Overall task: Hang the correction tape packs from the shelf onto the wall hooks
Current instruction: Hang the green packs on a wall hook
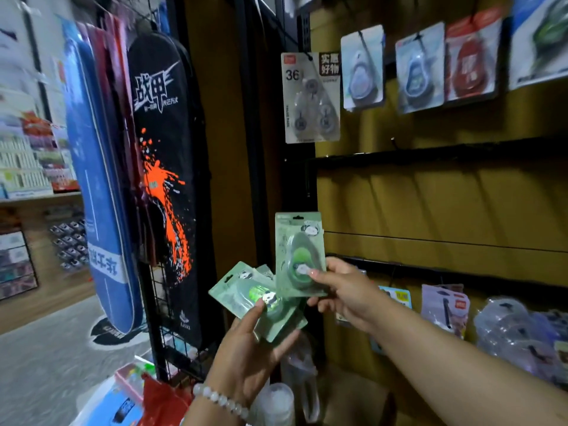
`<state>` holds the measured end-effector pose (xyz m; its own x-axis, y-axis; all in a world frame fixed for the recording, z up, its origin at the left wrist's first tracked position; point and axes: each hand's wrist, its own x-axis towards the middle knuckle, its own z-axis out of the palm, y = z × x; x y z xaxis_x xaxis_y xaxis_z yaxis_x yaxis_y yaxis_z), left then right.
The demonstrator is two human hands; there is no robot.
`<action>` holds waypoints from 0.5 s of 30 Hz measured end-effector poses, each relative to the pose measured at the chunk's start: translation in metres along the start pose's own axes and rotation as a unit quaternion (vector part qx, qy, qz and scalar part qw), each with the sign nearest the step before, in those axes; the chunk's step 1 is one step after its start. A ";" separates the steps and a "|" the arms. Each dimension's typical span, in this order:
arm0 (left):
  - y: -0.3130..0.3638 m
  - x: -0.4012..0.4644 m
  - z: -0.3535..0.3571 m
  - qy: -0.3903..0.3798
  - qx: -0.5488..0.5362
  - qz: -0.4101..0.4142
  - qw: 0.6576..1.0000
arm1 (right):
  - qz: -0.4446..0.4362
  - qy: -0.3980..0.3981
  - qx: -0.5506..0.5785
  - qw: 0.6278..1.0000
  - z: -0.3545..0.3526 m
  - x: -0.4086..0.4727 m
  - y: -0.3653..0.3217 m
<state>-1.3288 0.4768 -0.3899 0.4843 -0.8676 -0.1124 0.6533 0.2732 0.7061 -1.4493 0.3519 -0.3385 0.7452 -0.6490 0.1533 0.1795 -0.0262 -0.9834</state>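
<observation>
My right hand [347, 290] pinches one green correction tape pack [299, 253] by its lower edge and holds it upright in front of the yellow wall panel [430, 204]. My left hand [246, 342] grips a fanned stack of green packs [255, 299] just below and to the left, thumb on the top one. Black hook rails [430, 155] cross the panel. A bare stretch of panel lies between the upper and lower rails. Other tape packs [310, 96] hang from hooks along the top row.
Black and blue racket bags [166, 155] hang on a wire rack at the left. More packaged goods [445, 305] hang along the lower rail at the right. Boxes and bags [138, 392] sit on the floor below my left wrist. Shelves of stock stand far left.
</observation>
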 end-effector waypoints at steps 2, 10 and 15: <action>0.004 0.000 0.000 0.002 0.004 0.026 1.000 | -0.029 0.010 -0.014 0.999 0.002 0.014 -0.024; 0.004 0.002 0.001 0.009 0.019 0.072 0.997 | -0.095 0.058 -0.074 0.991 0.008 0.065 -0.076; 0.005 0.002 0.001 0.022 0.018 0.073 0.997 | -0.092 0.068 -0.081 0.990 0.008 0.080 -0.075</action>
<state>-1.3254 0.4763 -0.3853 0.5980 -0.8006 -0.0369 0.5531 0.3790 0.7419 -1.3980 0.3080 -0.2513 0.6150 -0.7176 0.3268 0.1895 -0.2678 -0.9446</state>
